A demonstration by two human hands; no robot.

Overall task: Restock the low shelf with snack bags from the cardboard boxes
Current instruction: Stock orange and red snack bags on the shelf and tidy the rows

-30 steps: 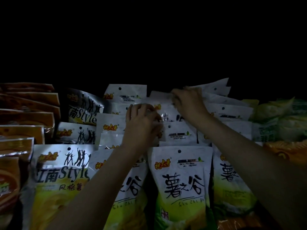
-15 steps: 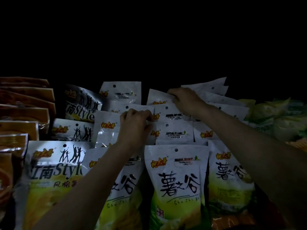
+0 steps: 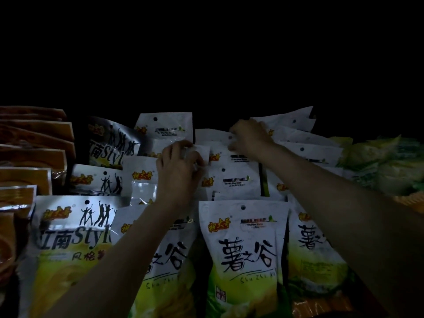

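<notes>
Scene is dim; the upper half of the frame is black. Rows of white-and-green snack bags point(image 3: 243, 249) stand upright and overlapping across the centre and lower frame, each row's white header showing above the one in front.

The left hand point(image 3: 177, 171), at centre frame, has its fingers curled over the white top edge of a bag in a middle row point(image 3: 202, 150), grasping it. The right hand point(image 3: 249, 140), upper right of centre, has its fingers bent down onto the header of a bag in a rear row point(image 3: 213, 136), pinching its top edge; the fingertips are partly hidden.

Bags marked "Style" point(image 3: 73, 235) occupy the lower left and centre left. Orange-brown packets point(image 3: 34, 157) are stacked along the left edge. Pale green packets point(image 3: 385, 164) lie at the right edge.
</notes>
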